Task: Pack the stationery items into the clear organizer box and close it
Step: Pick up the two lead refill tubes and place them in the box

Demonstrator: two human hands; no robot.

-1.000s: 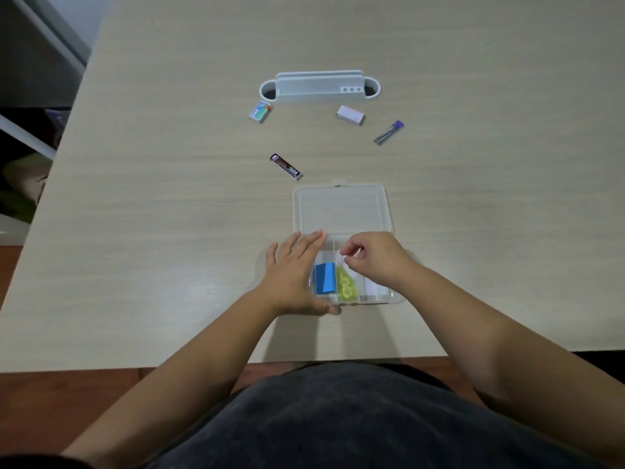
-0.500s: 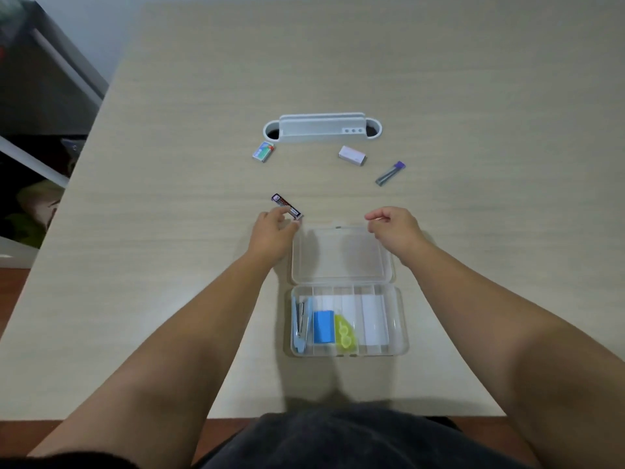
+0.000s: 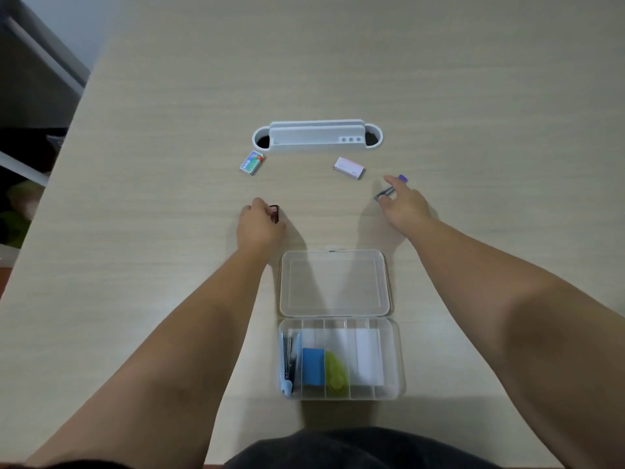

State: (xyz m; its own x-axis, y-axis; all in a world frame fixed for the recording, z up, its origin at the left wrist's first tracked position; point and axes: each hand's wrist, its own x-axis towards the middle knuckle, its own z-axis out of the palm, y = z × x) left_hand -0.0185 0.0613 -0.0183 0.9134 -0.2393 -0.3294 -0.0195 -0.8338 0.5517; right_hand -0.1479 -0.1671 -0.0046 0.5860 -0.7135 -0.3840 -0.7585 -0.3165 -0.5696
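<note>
Clear organizer box (image 3: 341,358) lies open near the table's (image 3: 135,265) front edge. Your left hand (image 3: 258,223) pinches the black lead case (image 3: 274,213); your right hand (image 3: 404,204), fingers spread, touches the purple-capped tube (image 3: 389,189).

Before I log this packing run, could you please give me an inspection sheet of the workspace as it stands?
Surface: pale wood-grain table.
Job's things: clear organizer box open, lid flat; stapler, blue item, green item inside; two small boxes loose.
Clutter: white desk holder.
Grippers: left hand closing on dark lead case; right hand reaching purple-capped lead tube.
Cables: nothing seen.
Surroundings: dark furniture left.
</note>
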